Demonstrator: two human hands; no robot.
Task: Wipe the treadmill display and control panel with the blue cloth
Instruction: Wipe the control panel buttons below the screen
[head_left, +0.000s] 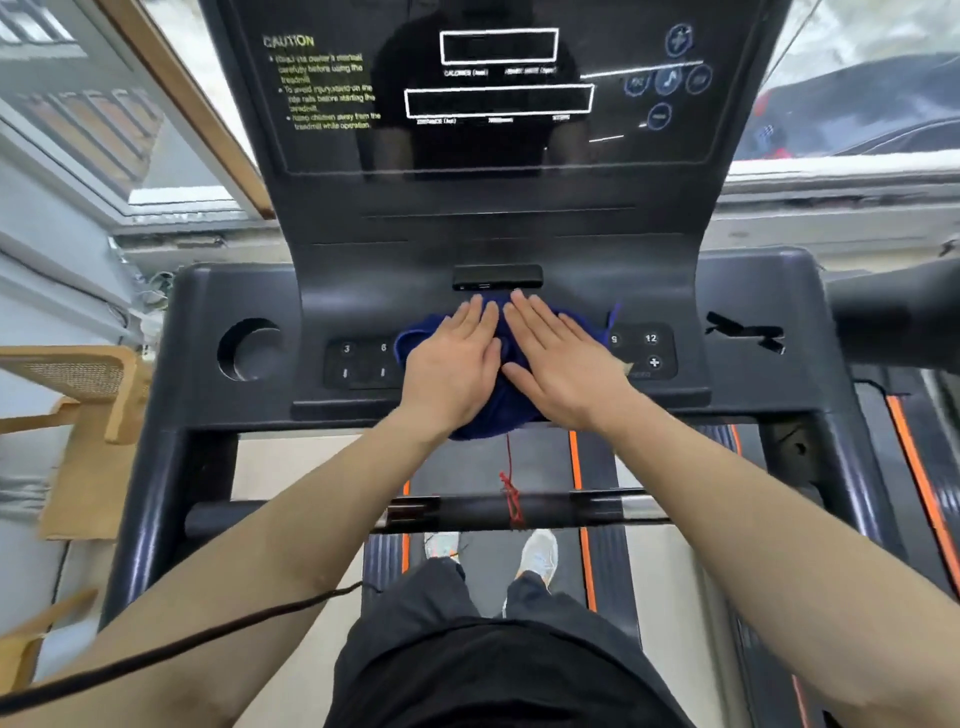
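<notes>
The blue cloth (501, 410) lies bunched on the middle of the treadmill's control panel (363, 364), between the two button groups. My left hand (454, 358) and my right hand (561, 364) both rest flat on top of it, side by side, fingers straight and pointing at the console. The cloth's near edge hangs over the panel's front lip. Above stands the dark glossy display (498, 93), with white outlined windows, caution text on its left and round icons on its right.
A round cup holder (249, 351) sits left of the panel and a black clip (745, 330) on the right tray. A small black slot (497, 277) lies just beyond my fingertips. A red safety cord (511, 493) hangs to the front handlebar (519, 512). Windows surround the console.
</notes>
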